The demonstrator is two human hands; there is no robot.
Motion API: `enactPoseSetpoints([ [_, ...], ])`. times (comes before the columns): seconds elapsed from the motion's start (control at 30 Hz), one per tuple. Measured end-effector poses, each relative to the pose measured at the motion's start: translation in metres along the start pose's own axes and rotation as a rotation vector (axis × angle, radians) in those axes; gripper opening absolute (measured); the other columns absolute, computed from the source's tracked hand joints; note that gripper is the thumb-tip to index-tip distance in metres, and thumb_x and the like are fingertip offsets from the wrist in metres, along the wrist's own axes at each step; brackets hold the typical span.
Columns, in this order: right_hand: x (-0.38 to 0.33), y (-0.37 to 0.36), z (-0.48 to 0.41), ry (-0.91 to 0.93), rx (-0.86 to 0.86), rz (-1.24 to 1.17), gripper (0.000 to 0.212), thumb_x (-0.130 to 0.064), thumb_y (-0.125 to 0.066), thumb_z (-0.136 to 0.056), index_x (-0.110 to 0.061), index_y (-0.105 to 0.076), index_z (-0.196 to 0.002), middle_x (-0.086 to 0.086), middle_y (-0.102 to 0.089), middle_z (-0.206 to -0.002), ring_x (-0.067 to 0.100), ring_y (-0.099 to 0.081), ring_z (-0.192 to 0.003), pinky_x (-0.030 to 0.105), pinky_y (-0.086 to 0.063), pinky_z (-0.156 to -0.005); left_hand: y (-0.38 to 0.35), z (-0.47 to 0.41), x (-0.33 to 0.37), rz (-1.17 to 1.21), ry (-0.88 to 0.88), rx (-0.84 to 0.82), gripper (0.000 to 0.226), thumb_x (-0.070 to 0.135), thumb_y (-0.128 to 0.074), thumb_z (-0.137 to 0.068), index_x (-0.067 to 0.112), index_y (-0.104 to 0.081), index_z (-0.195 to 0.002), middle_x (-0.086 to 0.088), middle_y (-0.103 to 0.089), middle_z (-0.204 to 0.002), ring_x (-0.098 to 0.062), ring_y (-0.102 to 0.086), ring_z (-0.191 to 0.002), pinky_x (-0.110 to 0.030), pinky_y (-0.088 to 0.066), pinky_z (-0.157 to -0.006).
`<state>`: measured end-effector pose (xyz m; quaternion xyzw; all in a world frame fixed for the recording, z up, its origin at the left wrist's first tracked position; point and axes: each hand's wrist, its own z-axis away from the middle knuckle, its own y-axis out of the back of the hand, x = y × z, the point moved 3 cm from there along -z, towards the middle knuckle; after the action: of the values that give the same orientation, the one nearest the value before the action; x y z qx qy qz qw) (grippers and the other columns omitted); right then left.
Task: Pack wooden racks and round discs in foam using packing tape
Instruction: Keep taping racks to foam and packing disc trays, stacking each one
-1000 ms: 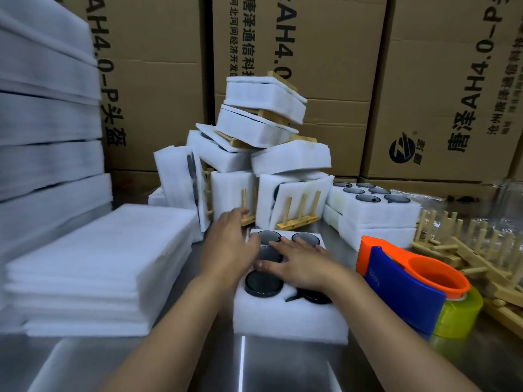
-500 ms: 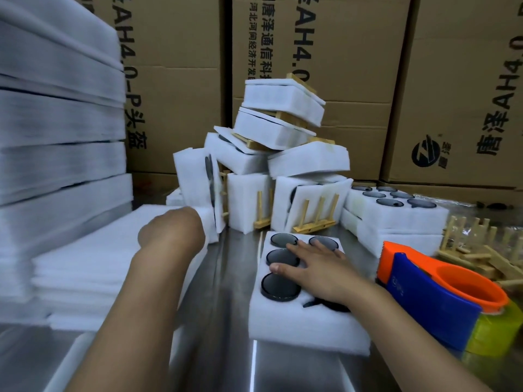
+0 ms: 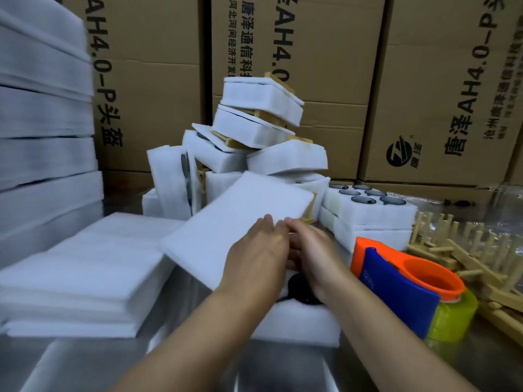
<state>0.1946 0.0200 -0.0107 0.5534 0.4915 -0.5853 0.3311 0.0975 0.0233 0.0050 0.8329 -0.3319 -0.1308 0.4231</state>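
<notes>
— On the left of the steel table (image 3: 85,372), what do you have?

— A pile of flat foam sheets (image 3: 79,281), with a taller stack of foam (image 3: 42,123) behind it at the edge of view. I cannot count the sheets; their edges blur together.

— And your hands?

— My left hand (image 3: 256,264) is closed on the near edge of one foam sheet (image 3: 240,222), which is tilted, its far end raised toward the heap of wrapped bundles (image 3: 254,142). My right hand (image 3: 314,261) sits just beside the left, fingertips touching that same edge; whether it grips or only rests there, I cannot tell.

— Where is the piece you are packing?

— Directly under both hands: a foam tray (image 3: 300,323) lying flat on the table, mostly covered by the tilted sheet and my wrists. One dark round disc (image 3: 301,290) shows in it, below my right wrist.

— Further right?

— One tape dispenser (image 3: 402,284), orange and blue with a yellow-green roll, stands just beside the tray. Behind it, stacked disc trays (image 3: 368,219); I count six discs in the top one. At the far right lies a jumble of wooden racks (image 3: 475,256), too tangled to count. Cardboard boxes (image 3: 325,66) line the back.
</notes>
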Motion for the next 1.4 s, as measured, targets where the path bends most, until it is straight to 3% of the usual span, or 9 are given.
enactPoseSetpoints([
  [0.17,-0.004,0.021,-0.013,0.006,0.185,0.032,0.023,-0.023,-0.045,-0.095,-0.008,-0.062,-0.090,0.009,-0.062,-0.068,0.019,-0.060,-0.049,0.023,-0.046,-0.044,0.021,0.003,-0.010,0.366,0.093,0.288,0.038,0.043,-0.052,-0.087,0.032,-0.060,-0.122,0.013,-0.061,-0.123,-0.008,-0.051,-0.115,-0.021,-0.035,-0.087],
  [0.27,-0.011,0.045,-0.020,0.022,0.354,0.228,0.026,-0.027,-0.046,-0.093,-0.011,-0.060,-0.077,0.009,-0.066,-0.080,0.028,-0.064,-0.078,0.037,-0.048,-0.069,0.029,-0.002,-0.025,0.359,0.160,0.386,0.038,0.040,-0.057,-0.084,0.028,-0.062,-0.119,0.010,-0.059,-0.127,-0.011,-0.048,-0.119,-0.024,-0.028,-0.096],
  [0.4,-0.015,0.061,-0.020,0.008,0.356,0.319,0.027,-0.022,-0.050,-0.094,-0.012,-0.058,-0.070,0.005,-0.062,-0.076,0.024,-0.059,-0.073,0.030,-0.044,-0.064,0.014,-0.014,-0.060,0.558,0.499,0.086,0.040,0.044,-0.052,-0.086,0.025,-0.059,-0.121,0.003,-0.058,-0.126,-0.018,-0.055,-0.111,-0.028,-0.040,-0.087],
  [0.57,-0.012,0.067,-0.022,0.033,0.370,0.549,0.035,-0.020,-0.052,-0.092,-0.009,-0.051,-0.059,0.009,-0.052,-0.066,0.022,-0.046,-0.071,0.030,-0.031,-0.063,-0.005,-0.015,-0.077,1.136,0.812,-0.167,0.022,0.025,-0.055,-0.089,0.013,-0.061,-0.071,0.007,-0.058,-0.043,-0.007,-0.052,-0.033,-0.013,-0.037,-0.036],
  [0.67,-0.008,0.068,-0.021,0.014,0.394,0.614,0.043,-0.020,-0.053,-0.090,-0.016,-0.039,-0.049,0.003,-0.039,-0.054,0.021,-0.037,-0.061,0.029,-0.028,-0.059,-0.017,-0.014,-0.088,1.009,0.790,-0.234,0.022,0.030,-0.061,-0.087,0.013,-0.067,-0.073,0.008,-0.064,-0.050,-0.004,-0.057,-0.040,-0.021,-0.046,-0.058],
  [0.83,-0.010,0.071,-0.021,-0.020,0.436,0.584,0.031,-0.019,-0.051,-0.085,-0.012,-0.045,-0.055,0.005,-0.044,-0.059,0.023,-0.041,-0.063,0.031,-0.031,-0.061,-0.022,-0.013,-0.095,0.762,0.652,-0.172,0.008,0.025,-0.066,-0.085,0.020,-0.069,-0.079,0.006,-0.065,-0.072,-0.009,-0.053,-0.059,-0.020,-0.038,-0.051],
  [1.0,-0.020,0.073,-0.021,0.013,0.444,0.359,0.021,-0.018,-0.053,-0.085,-0.009,-0.048,-0.066,0.005,-0.041,-0.060,0.022,-0.039,-0.057,0.026,-0.030,-0.052,-0.016,-0.020,-0.089,0.940,0.713,-0.069,0.032,0.040,-0.056,-0.089,0.021,-0.072,-0.070,0.013,-0.068,-0.061,-0.004,-0.053,-0.053,-0.019,-0.036,-0.047],
  [1.2,-0.023,0.071,-0.022,0.065,0.467,0.529,0.032,-0.014,-0.046,-0.090,-0.009,-0.040,-0.059,0.005,-0.037,-0.059,0.021,-0.032,-0.055,0.031,-0.025,-0.050,-0.015,-0.017,-0.089,1.120,0.706,-0.206,0.024,0.044,-0.068,-0.077,0.020,-0.067,-0.070,0.014,-0.060,-0.051,-0.010,-0.051,-0.053,-0.026,-0.035,-0.060],
  [1.4,-0.022,0.071,-0.020,0.000,0.474,0.480,0.028,-0.014,-0.046,-0.093,-0.005,-0.049,-0.067,0.010,-0.046,-0.067,0.024,-0.042,-0.059,0.030,-0.029,-0.050,-0.021,-0.018,-0.083,1.053,0.682,-0.237,0.066,0.064,-0.029,-0.091,0.026,-0.073,-0.059,0.007,-0.070,-0.060,-0.006,-0.066,-0.053,-0.028,-0.048,-0.064],
])
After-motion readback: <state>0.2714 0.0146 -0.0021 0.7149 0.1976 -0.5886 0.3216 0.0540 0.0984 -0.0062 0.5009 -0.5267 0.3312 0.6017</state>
